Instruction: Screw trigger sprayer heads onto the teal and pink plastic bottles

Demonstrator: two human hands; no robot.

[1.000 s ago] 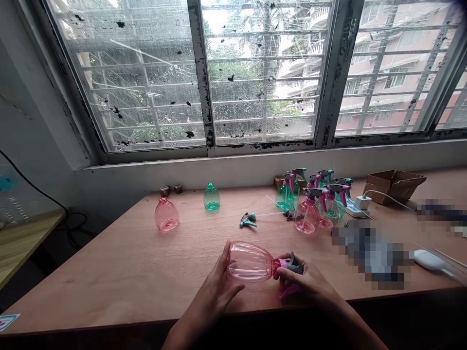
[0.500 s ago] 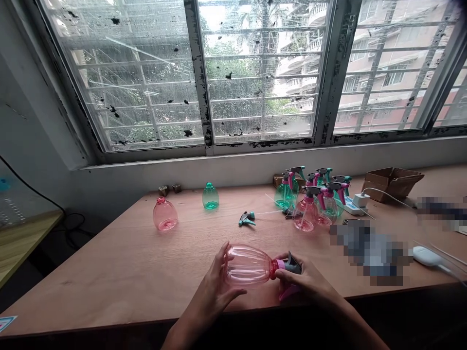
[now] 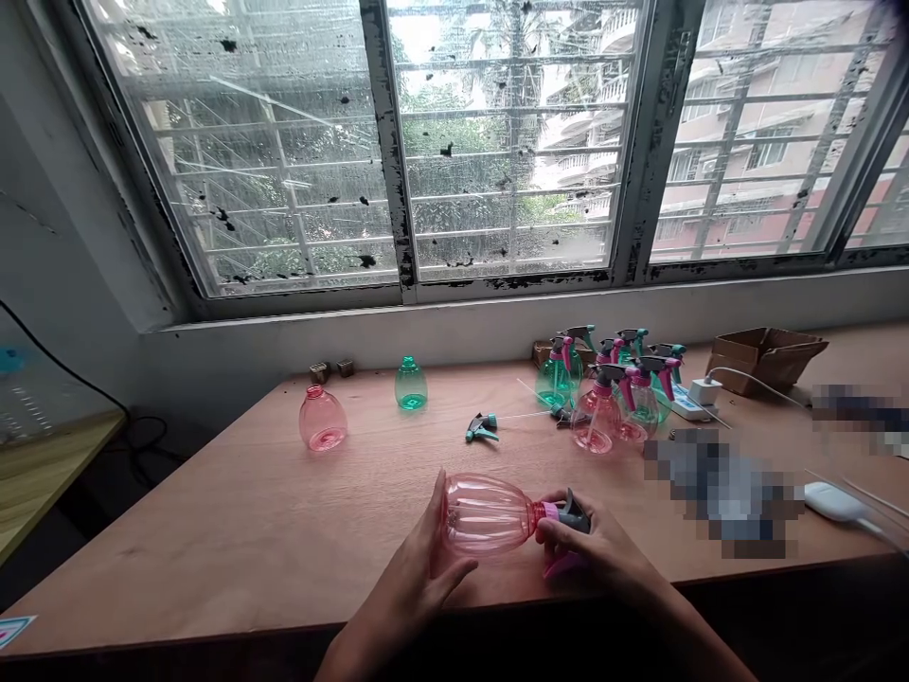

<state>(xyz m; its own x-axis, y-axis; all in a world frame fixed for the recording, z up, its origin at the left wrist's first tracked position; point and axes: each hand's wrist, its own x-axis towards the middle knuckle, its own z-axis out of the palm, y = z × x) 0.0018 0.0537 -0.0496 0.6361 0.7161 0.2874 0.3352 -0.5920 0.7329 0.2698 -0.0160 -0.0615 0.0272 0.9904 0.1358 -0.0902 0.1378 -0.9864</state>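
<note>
A clear pink spray bottle lies on its side between my hands near the table's front edge, its base to the left. My left hand cups the base, with the fingers behind it and the thumb below. At the neck, my right hand grips the pink collar with thumb and fingers. The dark grey and pink spray head is on the bottle, partly hidden by that hand. Beyond lie a loose grey and teal spray head, a headless pink bottle and a headless green bottle.
Several pink and green spray bottles with heads stand together at the back right. Behind them are a white power strip and an open cardboard box. A white object with a cable lies far right. Windows line the back.
The spray bottle has shifted slightly to the right in my hands. My left fingers have moved a little around its base. The other bottles stay where they were.
</note>
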